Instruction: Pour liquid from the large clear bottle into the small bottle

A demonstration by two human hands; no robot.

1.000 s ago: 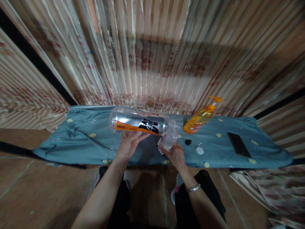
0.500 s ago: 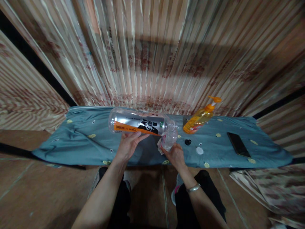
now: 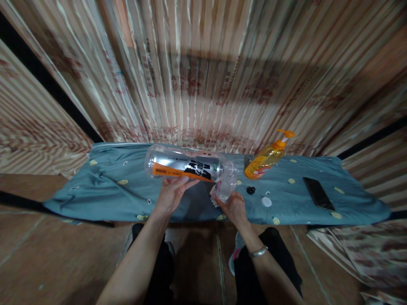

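Note:
My left hand (image 3: pixel 173 192) holds a large clear plastic bottle (image 3: pixel 184 164) from below, lying almost level. The bottle has a silver and orange label, and its neck end points right. In my right hand (image 3: pixel 233 205) is a smaller clear plastic bottle (image 3: pixel 227 186), roughly upright, with its top against the large bottle's neck. Whether liquid passes between them I cannot tell. A pale crumpled piece, like tissue or a label (image 3: pixel 213 197), shows at the small bottle's left side. Right of that hand lie a black cap (image 3: pixel 251 190) and a white cap (image 3: pixel 266 201).
An orange pump bottle (image 3: pixel 263 163) of yellow liquid stands at the back right. A black phone (image 3: pixel 318 193) lies farther right on the blue-green cloth (image 3: pixel 104 186) covering the narrow table. Striped curtain (image 3: pixel 197 97) hangs directly behind. Black poles (image 3: pixel 47 76) rise at the sides.
Hardly anything differs. Both hands keep the two bottles in the same place; the whole view has shifted very slightly.

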